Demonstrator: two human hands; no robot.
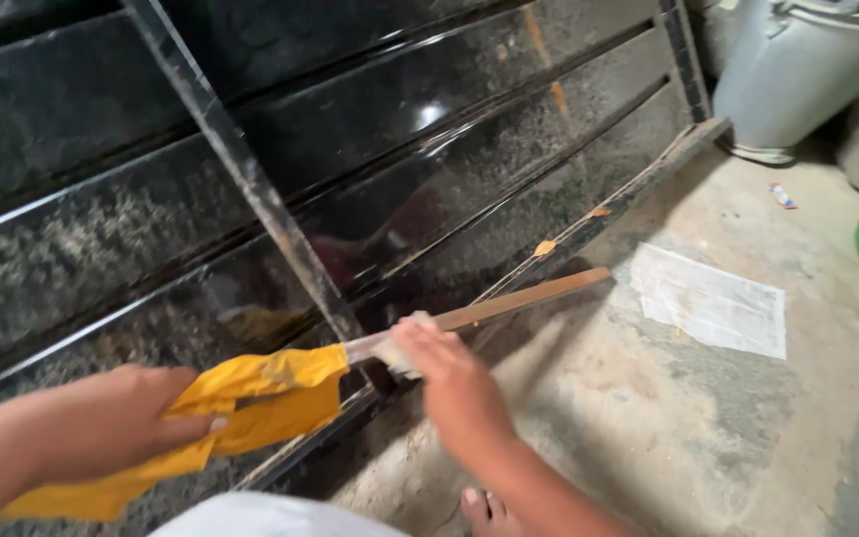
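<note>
Daylight is soft and even, brighter on the grey concrete floor (pixel 708 418) right of the right hand (pixel 449 373). The glossy black metal gate panel (pixel 400 129) above both hands carries a small white glare spot and dim reflections. The right hand is motion-blurred; the left hand (pixel 121 418) is slightly soft.

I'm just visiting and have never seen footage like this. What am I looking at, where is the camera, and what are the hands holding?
There is no machine here: a person wears a camera on the head, looking down at their own bare hands. The left hand grips a yellow cloth. The right hand holds a long wooden stick, blurred by motion. Both work against a black metal gate with dusty slats. On the concrete floor lies a sheet of paper; a grey bin stands behind.
</note>
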